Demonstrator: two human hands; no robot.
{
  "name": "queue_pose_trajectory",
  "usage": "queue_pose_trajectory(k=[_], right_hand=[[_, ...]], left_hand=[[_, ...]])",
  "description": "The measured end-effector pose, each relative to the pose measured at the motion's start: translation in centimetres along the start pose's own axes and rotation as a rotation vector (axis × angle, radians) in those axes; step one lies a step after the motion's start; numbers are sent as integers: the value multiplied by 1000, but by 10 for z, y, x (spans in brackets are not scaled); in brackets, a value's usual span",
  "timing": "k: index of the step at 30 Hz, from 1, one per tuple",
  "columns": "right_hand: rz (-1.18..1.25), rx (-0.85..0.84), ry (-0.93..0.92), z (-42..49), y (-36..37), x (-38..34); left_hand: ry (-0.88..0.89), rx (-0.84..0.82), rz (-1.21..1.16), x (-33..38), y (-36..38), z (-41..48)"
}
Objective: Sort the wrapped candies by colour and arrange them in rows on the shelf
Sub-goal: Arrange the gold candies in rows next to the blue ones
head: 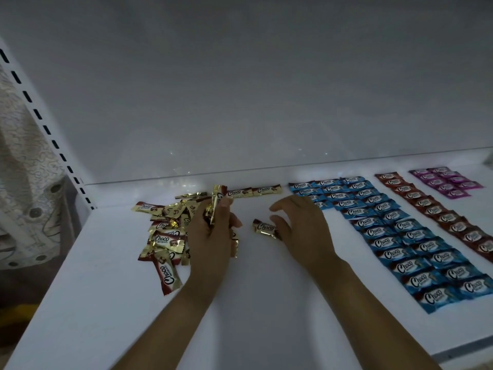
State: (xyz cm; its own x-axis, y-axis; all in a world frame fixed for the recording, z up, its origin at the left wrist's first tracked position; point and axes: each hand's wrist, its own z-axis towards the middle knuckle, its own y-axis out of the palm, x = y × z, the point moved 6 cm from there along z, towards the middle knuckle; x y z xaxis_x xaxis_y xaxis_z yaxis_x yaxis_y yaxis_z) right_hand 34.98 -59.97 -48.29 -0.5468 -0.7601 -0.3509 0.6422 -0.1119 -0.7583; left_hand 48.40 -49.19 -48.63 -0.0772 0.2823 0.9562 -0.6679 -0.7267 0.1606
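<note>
Many crinkly gold-foil candies (166, 240)

Slotted upright (32, 105) at L, patterned cloth (24, 182) w/ buttons beyond.

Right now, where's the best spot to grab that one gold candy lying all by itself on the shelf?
Pinch the lone gold candy across its puffy middle, thumb and finger on its long edges, coming down from the right, where the right hand is beside it. It lies flat on the shelf; its crimped ends look thin and floppy.
</note>
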Motion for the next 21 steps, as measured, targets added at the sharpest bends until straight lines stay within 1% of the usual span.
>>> queue_pose_trajectory(k=[2, 3, 5, 6, 8, 10, 13, 17, 21], right_hand=[[-151, 32, -83, 2, -7, -19], [-225, 6, -108, 2, -3, -27], [-305, -104, -142, -3, 9, -42], [-303, -156, -156, -5, 16, -47], [-240, -330, -166, -2, 31, -51], [-179, -400, -198, 8, 46, -46], [-119, -409, -216, 20, 60, -41], [23, -431, -185, 18, 67, -31], [-18, -370, -219, 18, 62, -31]], left_hand=[[27, 7, 5, 2, -2, 1], [39, 13, 5, 3, -3, 2], [45, 32, 0, 5, -4, 2], [45, 46, -4, 6, -5, 3], [61, 75, 21, 8, -7, 4], [76, 86, 43, 10, -8, 5], [87, 88, 34, 10, -10, 6], [69, 105, -24, 10, -12, 7], [30, 115, -74, 6, -11, 8]])
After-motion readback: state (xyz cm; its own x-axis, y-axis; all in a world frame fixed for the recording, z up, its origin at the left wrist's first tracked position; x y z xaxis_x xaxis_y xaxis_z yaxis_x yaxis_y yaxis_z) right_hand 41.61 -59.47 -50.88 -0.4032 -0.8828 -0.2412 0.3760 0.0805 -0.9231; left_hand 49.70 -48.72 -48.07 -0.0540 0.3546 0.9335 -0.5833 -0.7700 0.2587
